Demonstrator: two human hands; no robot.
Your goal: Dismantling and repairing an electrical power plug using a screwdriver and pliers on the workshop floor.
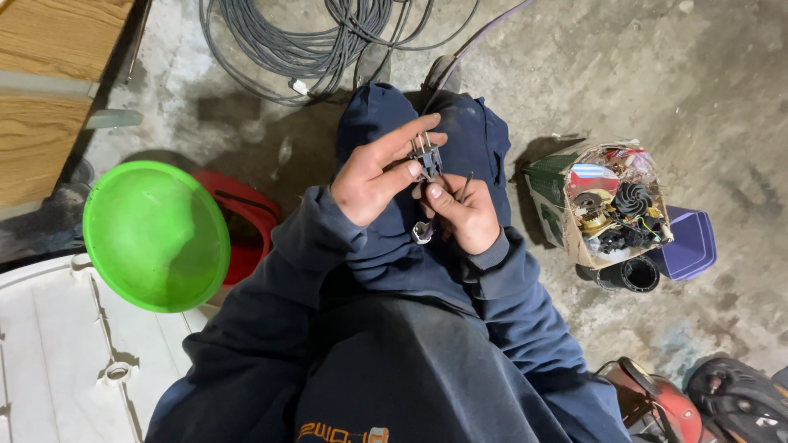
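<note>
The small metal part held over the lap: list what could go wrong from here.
1. The small metal part is pinched only by fingertips of the left hand and right hand; a slip could drop it onto the gritty concrete floor.
2. Its thin prongs point toward the fingers, so a poke seems possible.
3. The coiled cable lies close to the knees and might snag a foot.

Dark navy hooded sweatshirt with ribbed cuffs, orange chest print, matching navy trousers.
</note>
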